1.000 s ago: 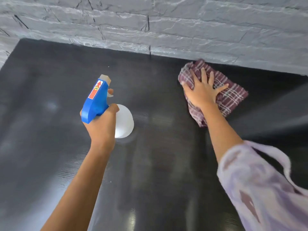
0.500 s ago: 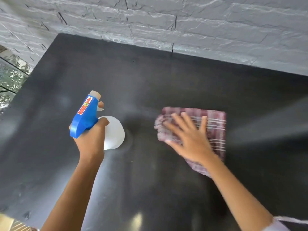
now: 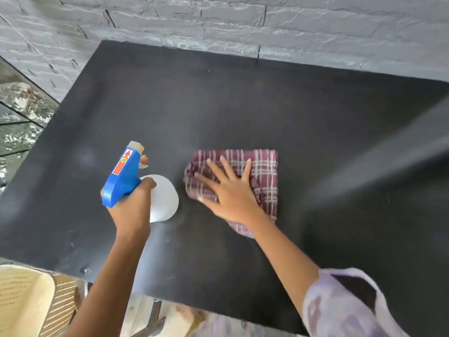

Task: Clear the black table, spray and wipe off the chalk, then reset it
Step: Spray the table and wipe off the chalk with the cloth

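Left hand [image 3: 132, 207] is closed round the sprayer [image 3: 126, 178], held above the table [image 3: 243, 105]; right hand [image 3: 230, 190], just right of the sprayer, lies spread flat on the cloth [image 3: 264, 173], grasping nothing.

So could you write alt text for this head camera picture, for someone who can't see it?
A person's right hand presses flat on a folded plaid cloth on a black table, while the left hand holds a blue-and-white spray bottle beside it. A grey stone wall runs behind the table.
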Demonstrator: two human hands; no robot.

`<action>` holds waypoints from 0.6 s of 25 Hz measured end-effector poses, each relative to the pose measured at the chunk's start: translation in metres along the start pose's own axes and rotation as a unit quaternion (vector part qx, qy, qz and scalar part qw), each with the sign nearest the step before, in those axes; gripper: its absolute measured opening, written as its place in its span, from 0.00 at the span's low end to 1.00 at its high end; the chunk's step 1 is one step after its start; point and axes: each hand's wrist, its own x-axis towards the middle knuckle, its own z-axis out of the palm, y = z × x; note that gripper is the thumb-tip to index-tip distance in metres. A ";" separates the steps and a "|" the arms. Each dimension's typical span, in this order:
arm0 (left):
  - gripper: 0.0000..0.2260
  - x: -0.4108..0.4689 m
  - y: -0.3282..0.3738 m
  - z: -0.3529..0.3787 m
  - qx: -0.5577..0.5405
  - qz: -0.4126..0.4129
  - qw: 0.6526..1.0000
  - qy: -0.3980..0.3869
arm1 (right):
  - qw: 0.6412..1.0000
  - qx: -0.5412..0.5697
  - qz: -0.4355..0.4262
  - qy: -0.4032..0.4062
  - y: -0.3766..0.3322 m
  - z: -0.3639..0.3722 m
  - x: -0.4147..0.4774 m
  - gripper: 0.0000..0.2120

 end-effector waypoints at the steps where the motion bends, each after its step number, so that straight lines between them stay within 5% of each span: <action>1: 0.11 -0.001 -0.004 -0.009 0.005 0.006 1.000 -0.011 | 1.000 -0.004 -0.024 0.009 -0.014 0.005 -0.032 0.28; 4: 0.12 -0.004 -0.018 -0.043 0.026 0.031 0.998 -0.044 | 0.999 -0.022 -0.004 0.028 -0.011 0.019 -0.139 0.27; 6: 0.12 -0.004 -0.024 -0.067 0.038 0.033 0.997 -0.066 | 0.990 -0.013 0.130 0.050 0.017 0.020 -0.183 0.27; 10: 0.14 -0.008 -0.032 -0.099 0.040 0.051 0.992 -0.104 | 0.910 0.044 0.411 0.038 0.023 0.015 -0.154 0.27; 12: 0.12 -0.011 -0.034 -0.110 0.040 0.061 0.991 -0.112 | 0.921 0.049 0.382 0.050 -0.020 0.017 -0.116 0.27; 15: 0.13 -0.009 -0.036 -0.126 0.037 0.071 0.990 -0.113 | 0.980 0.017 0.196 0.022 -0.119 0.029 -0.098 0.28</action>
